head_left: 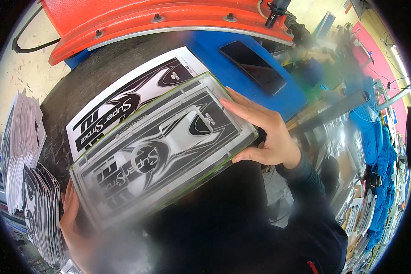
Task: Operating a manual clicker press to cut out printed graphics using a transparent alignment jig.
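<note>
Both my hands hold a clear rectangular plate [162, 150] with greenish edges and a raised frame, which looks like a cutting die. It is tilted, its right end farther away than its left. A black-and-white printed pattern shows through it; whether that sheet touches the plate I cannot tell. My right hand [271, 134] grips the right end, thumb on the near edge and fingers over the far corner. At the left end my left hand [73, 221] is closed along the edge, partly blurred. Behind the plate, a white printed sheet [137, 84] lies on the dark work surface [59, 100].
A red machine beam [169, 16] with bolts spans the far side. On a blue board [205, 48] at the back right lies a black phone [253, 66]. Stacks of printed sheets [23, 146] stand at the left. Cluttered sheets and blue material [374, 137] fill the right.
</note>
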The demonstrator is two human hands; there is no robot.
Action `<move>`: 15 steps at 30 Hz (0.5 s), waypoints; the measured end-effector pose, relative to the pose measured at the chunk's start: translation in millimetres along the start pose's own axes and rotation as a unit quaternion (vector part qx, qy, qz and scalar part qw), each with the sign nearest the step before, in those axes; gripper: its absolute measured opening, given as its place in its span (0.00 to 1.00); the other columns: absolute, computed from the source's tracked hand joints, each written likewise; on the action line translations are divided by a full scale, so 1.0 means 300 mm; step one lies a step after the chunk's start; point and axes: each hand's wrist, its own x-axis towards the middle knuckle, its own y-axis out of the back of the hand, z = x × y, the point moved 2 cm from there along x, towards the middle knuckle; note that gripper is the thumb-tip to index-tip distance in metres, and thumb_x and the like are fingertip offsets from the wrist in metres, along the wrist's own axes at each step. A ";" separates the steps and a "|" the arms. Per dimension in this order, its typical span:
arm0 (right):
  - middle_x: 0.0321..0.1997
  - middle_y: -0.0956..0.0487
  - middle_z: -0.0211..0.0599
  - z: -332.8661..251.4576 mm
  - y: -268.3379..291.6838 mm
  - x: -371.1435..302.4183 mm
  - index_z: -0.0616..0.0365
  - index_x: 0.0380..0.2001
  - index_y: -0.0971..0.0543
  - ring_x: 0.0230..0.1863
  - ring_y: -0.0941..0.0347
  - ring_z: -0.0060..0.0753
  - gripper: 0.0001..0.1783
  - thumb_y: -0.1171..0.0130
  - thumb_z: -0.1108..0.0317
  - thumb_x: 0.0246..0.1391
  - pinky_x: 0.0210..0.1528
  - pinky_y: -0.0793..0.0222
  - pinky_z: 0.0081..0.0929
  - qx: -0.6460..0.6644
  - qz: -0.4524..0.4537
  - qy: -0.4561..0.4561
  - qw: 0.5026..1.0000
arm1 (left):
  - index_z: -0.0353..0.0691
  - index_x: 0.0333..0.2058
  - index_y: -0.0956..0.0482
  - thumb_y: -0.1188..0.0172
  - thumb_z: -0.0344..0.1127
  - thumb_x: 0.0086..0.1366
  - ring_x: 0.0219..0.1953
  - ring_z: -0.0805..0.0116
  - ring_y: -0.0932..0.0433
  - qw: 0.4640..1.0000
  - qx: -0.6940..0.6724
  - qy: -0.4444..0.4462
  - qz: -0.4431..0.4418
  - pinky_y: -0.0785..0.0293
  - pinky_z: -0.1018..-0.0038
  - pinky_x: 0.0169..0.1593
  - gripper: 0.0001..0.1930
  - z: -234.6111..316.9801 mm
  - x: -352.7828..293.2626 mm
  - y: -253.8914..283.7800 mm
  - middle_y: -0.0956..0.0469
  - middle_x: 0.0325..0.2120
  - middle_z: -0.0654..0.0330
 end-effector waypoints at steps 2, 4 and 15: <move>0.65 0.37 0.60 -0.002 0.002 -0.001 0.58 0.60 0.31 0.69 0.45 0.56 0.49 0.24 0.56 0.32 0.66 0.44 0.40 0.000 0.000 -0.003 1.000 | 0.27 0.60 0.37 0.28 0.59 0.42 0.67 0.46 0.46 1.000 -0.008 0.008 0.007 0.65 0.55 0.69 0.54 0.008 0.000 -0.006 0.40 0.62 0.38; 0.65 0.37 0.60 -0.003 0.004 -0.001 0.58 0.60 0.31 0.69 0.45 0.56 0.48 0.23 0.57 0.32 0.66 0.44 0.40 0.002 -0.002 -0.004 1.000 | 0.27 0.60 0.38 0.28 0.60 0.42 0.67 0.46 0.46 1.000 -0.015 0.018 0.016 0.65 0.55 0.69 0.54 0.029 0.002 -0.023 0.40 0.62 0.38; 0.63 0.31 0.52 -0.021 0.021 0.012 0.61 0.59 0.30 0.70 0.45 0.53 0.47 0.23 0.60 0.32 0.67 0.47 0.39 -0.006 -0.035 -0.028 0.999 | 0.27 0.60 0.35 0.27 0.58 0.36 0.67 0.45 0.45 0.996 0.075 0.036 -0.029 0.65 0.53 0.69 0.56 0.000 0.016 0.017 0.37 0.61 0.38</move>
